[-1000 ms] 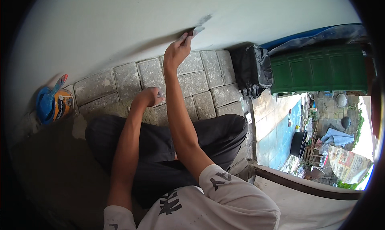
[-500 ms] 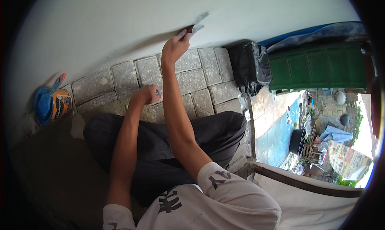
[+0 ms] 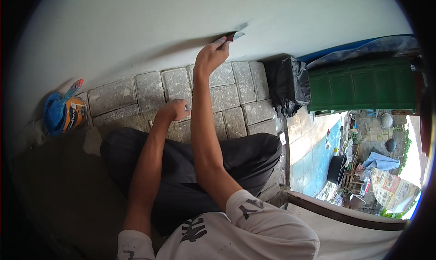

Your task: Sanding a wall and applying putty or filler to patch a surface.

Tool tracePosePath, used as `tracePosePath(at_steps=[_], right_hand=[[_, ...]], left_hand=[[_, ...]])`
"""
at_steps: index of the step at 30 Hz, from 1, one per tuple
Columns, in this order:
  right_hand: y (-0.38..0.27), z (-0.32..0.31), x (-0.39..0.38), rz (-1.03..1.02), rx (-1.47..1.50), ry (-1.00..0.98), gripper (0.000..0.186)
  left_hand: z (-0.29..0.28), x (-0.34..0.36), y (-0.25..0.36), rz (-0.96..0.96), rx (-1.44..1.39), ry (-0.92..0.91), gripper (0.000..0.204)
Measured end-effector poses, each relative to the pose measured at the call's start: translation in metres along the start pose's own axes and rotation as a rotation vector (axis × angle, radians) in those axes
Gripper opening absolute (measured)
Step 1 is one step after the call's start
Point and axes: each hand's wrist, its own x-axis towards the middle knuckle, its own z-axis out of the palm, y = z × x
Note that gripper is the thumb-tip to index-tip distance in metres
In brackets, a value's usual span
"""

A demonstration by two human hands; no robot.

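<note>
My right hand is raised to the pale wall, its fingers pinching a small bent sheet of sandpaper, red-brown on one face and pale grey on the other. Just above the sandpaper, a grey smudge marks the wall. Lower down, above the paving and in front of my knees, my left hand is closed with its fingers curled. Greyish white shows at its fingertips; whether that is dust or a small held thing I cannot tell.
At the far left by the wall stands a blue and orange paint tub with a red-tipped brush on it. Grey paving blocks run along the wall. To the right are a black plastic-wrapped box and a green panelled object.
My right hand and the sandpaper have shifted slightly right along the wall relative to the smudge's lower side. The whole view has also moved a little; my left hand stays closed.
</note>
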Motion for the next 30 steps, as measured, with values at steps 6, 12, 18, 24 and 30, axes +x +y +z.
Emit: tracePosePath(at_steps=[6,12,18,24,30], right_hand=[[-0.008,0.016,0.002,0.213,0.158,0.133,0.038],[-0.001,0.002,0.008,-0.1,0.077,0.118,0.04],[0.003,-0.001,-0.006,-0.391,-0.123,0.025,0.031],[0.001,0.004,-0.005,-0.374,-0.227,0.011,0.031],[0.022,-0.001,0.015,-0.513,-0.154,0.155,0.028]], left_hand=[[0.029,0.03,-0.037,0.178,0.011,0.098,0.049],[0.008,0.016,-0.007,0.086,-0.009,0.015,0.049],[-0.003,-0.007,0.003,0.01,-0.056,0.038,0.048],[0.005,0.001,-0.011,0.014,-0.039,0.01,0.048],[-0.009,-0.009,0.009,0.026,-0.071,0.013,0.045]])
